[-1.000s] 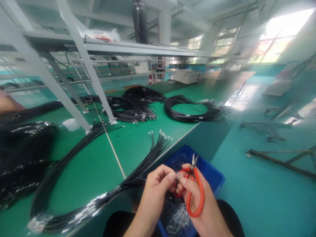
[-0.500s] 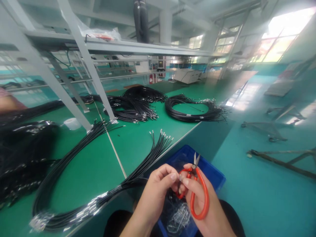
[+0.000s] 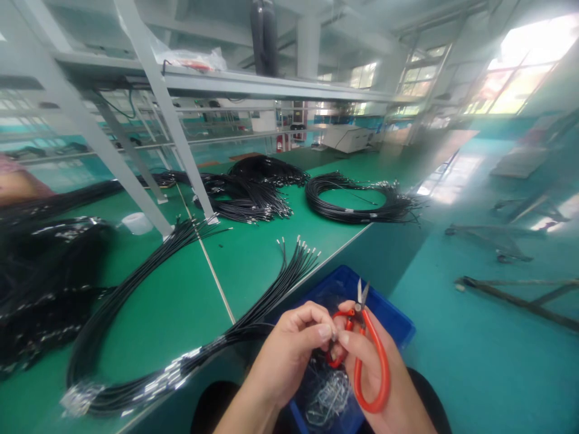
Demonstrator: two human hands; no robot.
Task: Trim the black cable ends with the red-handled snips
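Note:
Red-handled scissors (image 3: 371, 361) rest in my right hand (image 3: 384, 361), blades pointing up and slightly apart. The thumb and fingers of that hand also meet my left hand's fingertips. My left hand (image 3: 294, 349) pinches a tiny light-coloured piece, too small to name, at that meeting point. Both hands are above a blue bin (image 3: 389, 319), which holds clear plastic scraps (image 3: 332, 398). Left of my hands, a long bundle of black cables (image 3: 108, 289) curves over the green table, bound with clear wrap (image 3: 178, 369); its metal-tipped ends (image 3: 303, 253) fan out near the table edge.
More black cable coils (image 3: 346, 211) lie farther back on the green table (image 3: 253, 265). A white tape roll (image 3: 137, 223) stands by the shelf legs (image 3: 181, 132). Dark bagged cables (image 3: 45, 289) fill the left side. Another person's arm (image 3: 20, 184) shows at far left. Wheeled frames stand at right.
The view has shifted slightly. My hands stay together above the bin, with the scissors turned a little in my right hand; the fingertips have moved only slightly.

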